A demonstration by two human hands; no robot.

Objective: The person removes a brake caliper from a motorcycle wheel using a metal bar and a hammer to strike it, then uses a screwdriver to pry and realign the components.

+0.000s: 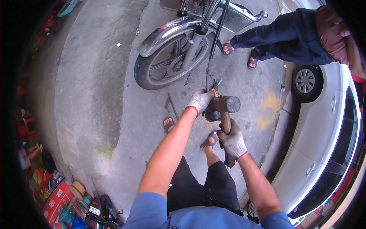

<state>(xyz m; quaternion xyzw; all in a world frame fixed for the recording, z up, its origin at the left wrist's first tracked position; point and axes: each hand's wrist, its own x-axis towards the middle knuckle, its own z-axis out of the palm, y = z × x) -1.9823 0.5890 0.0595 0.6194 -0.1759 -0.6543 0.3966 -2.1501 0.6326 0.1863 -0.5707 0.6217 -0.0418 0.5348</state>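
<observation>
My right hand [233, 142], in a greyish work glove with a red cuff, is wrapped round the wooden handle [225, 123] of a sledgehammer. The hammer's thick, dark head [228, 104] is over the work spot in front of me. Beside it, my left hand [201, 102], gloved likewise, has its fingers curled closed at an orange piece [215, 92] with a thin metal tip. The hammer head partly hides what these fingers hold. A rounded dark metal object [212, 115] shows below the head. Just above my left hand ends a long dark bar [215, 40].
A motorcycle's front wheel [173, 61] stands ahead. Farther right is a person in dark trousers [282, 36] and sandals. A white car [324, 126] is parked along the right. A thin rod [173, 105] lies on the concrete by my left foot. Goods and a red sign [57, 202] stand lower left.
</observation>
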